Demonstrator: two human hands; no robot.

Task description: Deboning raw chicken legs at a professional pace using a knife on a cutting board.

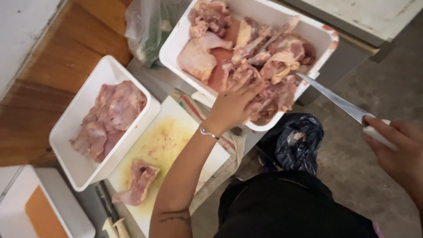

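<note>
Wooden table [53, 66] bears white trays beside grey concrete floor [365, 176]; left hand [233, 103], fingers spread, touches raw chicken [264, 66]; right hand [396, 150] clenched around knife [339, 103]

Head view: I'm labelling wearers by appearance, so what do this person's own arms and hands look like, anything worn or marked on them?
Both arms are bare, with no sleeves and no gloves. The left hand has a thin silver bangle at the wrist, and a small dark tattoo crosses the forearm near the elbow. The right hand shows no ring or band in the visible part; its fingers are bare.
</note>
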